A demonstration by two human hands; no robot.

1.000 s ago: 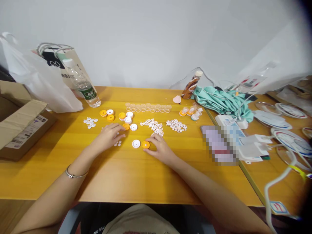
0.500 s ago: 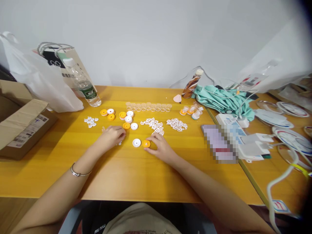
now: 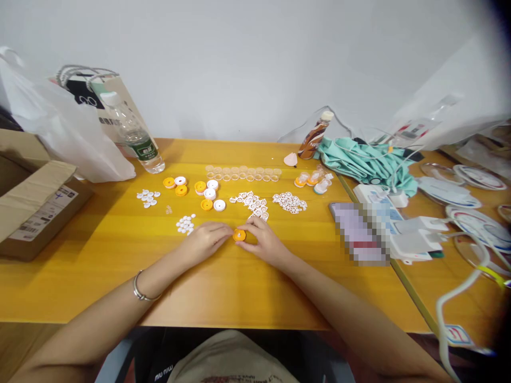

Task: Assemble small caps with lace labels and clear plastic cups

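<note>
The glossy yellow-brown wooden tabletop supports both forearms; a silver metal bangle encircles the left wrist. The right hand grips a round orange plastic cap at its rim, thumb on the near side and fingers on the far side, spaced by the cap's width. A small white part sits at the cap's centre. The left hand is positioned at the cap's left edge, fingertips bunched together; whether they hold a part cannot be told.

Beyond the left hand lies a loose pile of small white discs. Beyond the right hand are white openwork plastic pieces in flat heaps. Farther out, a cluster of round orange and white caps stands near the left of these heaps. Behind it runs a double row of clear shallow plastic cups. A clear plastic bottle with a green label stands at far left.
</note>
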